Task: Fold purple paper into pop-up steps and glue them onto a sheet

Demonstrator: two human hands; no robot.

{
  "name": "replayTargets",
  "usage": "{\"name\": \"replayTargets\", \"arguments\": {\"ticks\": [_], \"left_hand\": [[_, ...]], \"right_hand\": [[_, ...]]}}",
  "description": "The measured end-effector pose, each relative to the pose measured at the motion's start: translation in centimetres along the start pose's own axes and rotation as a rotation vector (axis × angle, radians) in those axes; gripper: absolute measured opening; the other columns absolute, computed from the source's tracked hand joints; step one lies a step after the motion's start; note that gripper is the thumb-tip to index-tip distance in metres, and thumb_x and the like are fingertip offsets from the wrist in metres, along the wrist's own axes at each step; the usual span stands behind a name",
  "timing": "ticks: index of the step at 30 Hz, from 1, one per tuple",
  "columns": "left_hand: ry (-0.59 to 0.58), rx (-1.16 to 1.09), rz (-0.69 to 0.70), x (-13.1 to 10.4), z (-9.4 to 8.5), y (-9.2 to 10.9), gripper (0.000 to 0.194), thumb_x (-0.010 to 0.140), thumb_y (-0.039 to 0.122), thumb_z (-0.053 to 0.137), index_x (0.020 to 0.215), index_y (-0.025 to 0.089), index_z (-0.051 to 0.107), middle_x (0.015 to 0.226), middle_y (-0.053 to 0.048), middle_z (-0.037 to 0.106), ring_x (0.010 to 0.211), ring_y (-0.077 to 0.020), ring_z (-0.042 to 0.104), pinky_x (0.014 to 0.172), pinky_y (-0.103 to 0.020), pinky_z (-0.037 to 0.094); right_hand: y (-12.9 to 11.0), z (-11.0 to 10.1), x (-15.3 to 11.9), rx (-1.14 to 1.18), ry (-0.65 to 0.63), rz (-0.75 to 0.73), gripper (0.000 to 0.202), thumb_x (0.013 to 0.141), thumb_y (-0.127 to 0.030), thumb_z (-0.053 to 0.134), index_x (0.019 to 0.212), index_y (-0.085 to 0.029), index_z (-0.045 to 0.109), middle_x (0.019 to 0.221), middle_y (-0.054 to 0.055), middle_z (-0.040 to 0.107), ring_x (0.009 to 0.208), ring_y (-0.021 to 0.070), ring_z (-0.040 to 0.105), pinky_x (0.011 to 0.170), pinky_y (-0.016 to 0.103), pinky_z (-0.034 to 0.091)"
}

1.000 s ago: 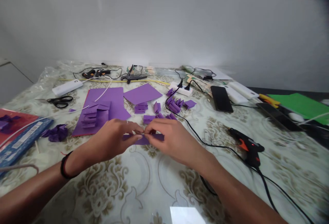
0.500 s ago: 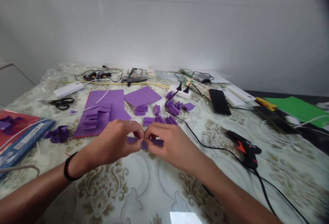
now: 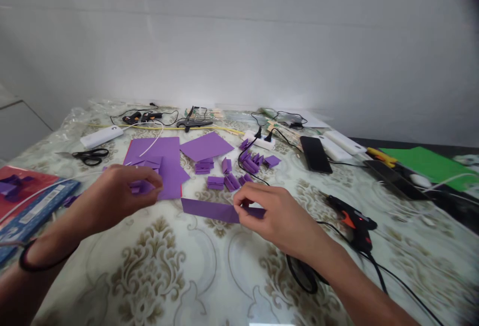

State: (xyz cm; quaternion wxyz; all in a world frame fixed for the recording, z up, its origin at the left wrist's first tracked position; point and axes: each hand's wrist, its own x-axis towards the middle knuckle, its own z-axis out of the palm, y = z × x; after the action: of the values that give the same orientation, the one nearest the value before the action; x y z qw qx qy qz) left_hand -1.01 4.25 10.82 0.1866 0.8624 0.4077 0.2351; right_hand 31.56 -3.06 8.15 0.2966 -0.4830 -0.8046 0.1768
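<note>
A long purple paper strip [image 3: 209,210] stands on edge above the patterned tablecloth, with a crease near its right part. My right hand [image 3: 267,213] pinches it there between thumb and fingers. To the left, away from the strip, my left hand [image 3: 127,193] is curled, thumb and index tips together with nothing visible between them. It covers part of the stack of folded purple pieces [image 3: 147,162] on the large purple sheet [image 3: 170,154]. Several small folded purple paper pieces [image 3: 232,182] lie beyond the strip, near another purple sheet [image 3: 205,146].
Black scissors [image 3: 92,156] and a blue-red packet [image 3: 45,206] lie left. A hot glue gun [image 3: 355,223] with its cord lies right. Behind are a white power strip [image 3: 262,141], a black phone [image 3: 316,154], pliers [image 3: 190,124] and green sheets [image 3: 430,163].
My left hand has let go of the strip and moved left. My right hand has shifted slightly right, still pinching the strip, more of which now shows.
</note>
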Motion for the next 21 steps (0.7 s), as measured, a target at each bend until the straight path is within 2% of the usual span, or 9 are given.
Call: {"name": "replayTargets", "arguments": {"ticks": [2,5,7,8,10,12,16,21], "left_hand": [[0.023,0.039,0.05,-0.1,0.7,0.7,0.017,0.099,0.036,0.069,0.101,0.024,0.082,0.093,0.0,0.085,0.079,-0.0192,0.076,0.074,-0.027,0.052],[-0.072,0.172,0.214,0.2,3.5,2.5,0.024,0.1,0.038,0.074,0.119,0.024,0.082,0.105,-0.007,0.086,0.09,-0.0253,0.079,0.081,-0.033,0.055],[-0.11,0.193,0.234,0.3,5.4,3.5,0.016,0.099,0.035,0.077,0.109,0.025,0.083,0.091,-0.006,0.085,0.079,-0.0237,0.077,0.071,-0.031,0.051],[-0.138,0.208,0.236,0.4,6.2,3.7,0.012,0.1,0.03,0.074,0.098,0.023,0.083,0.082,-0.005,0.083,0.072,-0.0219,0.075,0.066,-0.03,0.047],[-0.169,0.22,0.23,0.4,6.9,4.0,0.023,0.102,0.022,0.068,0.081,0.021,0.079,0.07,-0.003,0.078,0.059,-0.0175,0.068,0.058,-0.028,0.039],[-0.184,0.22,0.225,0.2,6.7,3.9,0.028,0.102,0.018,0.064,0.078,0.02,0.078,0.065,-0.002,0.075,0.054,-0.0147,0.064,0.056,-0.027,0.036],[-0.217,0.102,0.167,0.1,4.8,3.1,0.026,0.103,0.021,0.063,0.088,0.023,0.084,0.07,-0.002,0.079,0.059,-0.0149,0.07,0.061,-0.024,0.043],[-0.272,-0.039,0.05,0.1,2.4,1.2,0.025,0.102,0.026,0.064,0.093,0.023,0.087,0.084,-0.002,0.086,0.066,-0.0164,0.076,0.064,-0.023,0.048]], "right_hand": [[-0.3,0.7,0.3,-0.045,-0.009,-0.051,0.016,0.091,-0.007,0.063,0.087,-0.023,0.067,0.086,-0.001,0.073,0.075,0.0165,0.065,0.072,0.029,0.046],[-0.9,1.9,1.0,-0.071,-0.035,-0.12,0.015,0.091,-0.008,0.064,0.087,-0.022,0.067,0.085,0.0,0.072,0.075,0.0169,0.065,0.072,0.028,0.045],[-1.4,2.6,1.4,-0.063,-0.045,-0.138,0.015,0.09,-0.008,0.066,0.086,-0.023,0.067,0.084,-0.001,0.072,0.075,0.0165,0.064,0.071,0.028,0.044],[-1.6,2.8,1.6,-0.059,-0.047,-0.144,0.015,0.089,-0.008,0.066,0.086,-0.023,0.066,0.083,-0.001,0.072,0.075,0.0163,0.064,0.071,0.027,0.044],[-1.9,2.9,1.8,-0.051,-0.04,-0.156,0.016,0.088,-0.007,0.065,0.085,-0.023,0.065,0.082,-0.001,0.071,0.073,0.016,0.062,0.07,0.027,0.043],[-1.9,2.8,1.8,-0.049,-0.043,-0.165,0.018,0.086,-0.005,0.063,0.083,-0.022,0.063,0.081,-0.001,0.069,0.072,0.0159,0.06,0.07,0.028,0.042],[-1.3,1.7,1.6,-0.036,-0.09,-0.143,0.018,0.085,-0.006,0.061,0.082,-0.023,0.061,0.08,-0.002,0.066,0.071,0.0154,0.058,0.069,0.028,0.042],[0.2,-1.3,0.7,-0.019,-0.128,-0.07,0.018,0.087,-0.008,0.059,0.08,-0.024,0.058,0.081,-0.002,0.069,0.073,0.0161,0.062,0.073,0.029,0.045]]}}
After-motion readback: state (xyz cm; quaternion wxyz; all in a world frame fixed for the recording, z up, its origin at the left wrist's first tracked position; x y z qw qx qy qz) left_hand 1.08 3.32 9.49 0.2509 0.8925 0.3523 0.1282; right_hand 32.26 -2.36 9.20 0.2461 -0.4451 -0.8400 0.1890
